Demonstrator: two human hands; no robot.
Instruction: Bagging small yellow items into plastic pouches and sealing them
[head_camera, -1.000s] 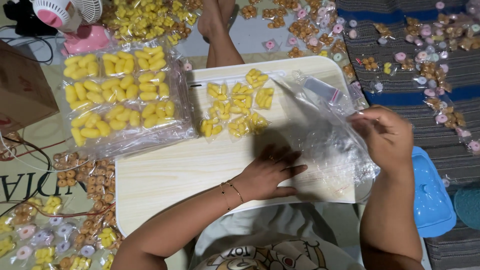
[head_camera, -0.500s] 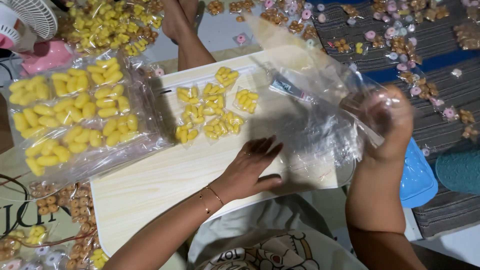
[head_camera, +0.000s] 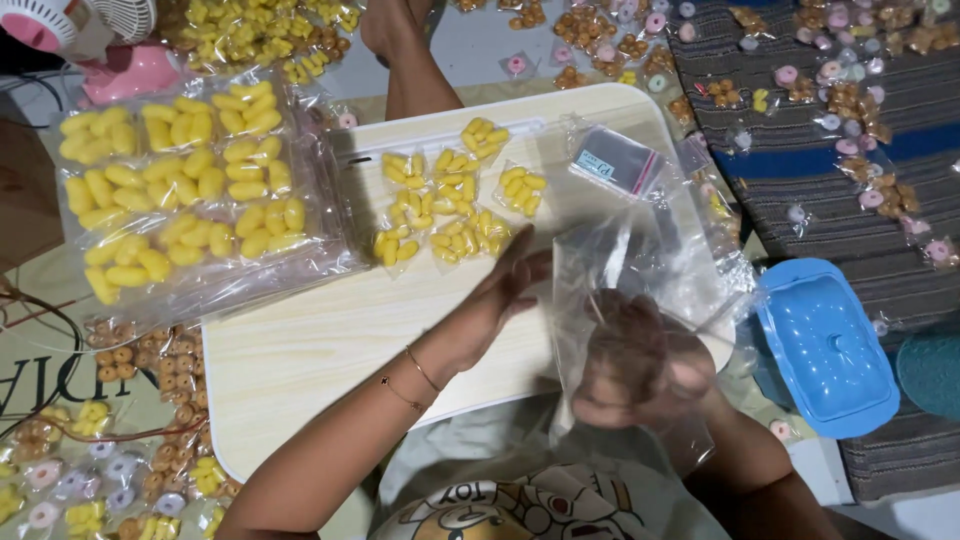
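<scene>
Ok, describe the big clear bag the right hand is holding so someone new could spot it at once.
Start at the pale wooden board in the middle. At its right edge, beside the blue plastic lid, the right hand grips the clear bag with the hand seen through its film. Unlike the small packets of yellow pieces on the board, it is large and looks empty.

Single head-worn view, looking steeply down.
It sits close above the pale wooden board surface (head_camera: 330, 340), which fills mid-frame, facing away from the wearer's lap.

Clear plastic bag (head_camera: 640, 270) — crinkled, held upright over table edge; small yellow snack packets (head_camera: 450, 205) clustered flat on table.
</scene>
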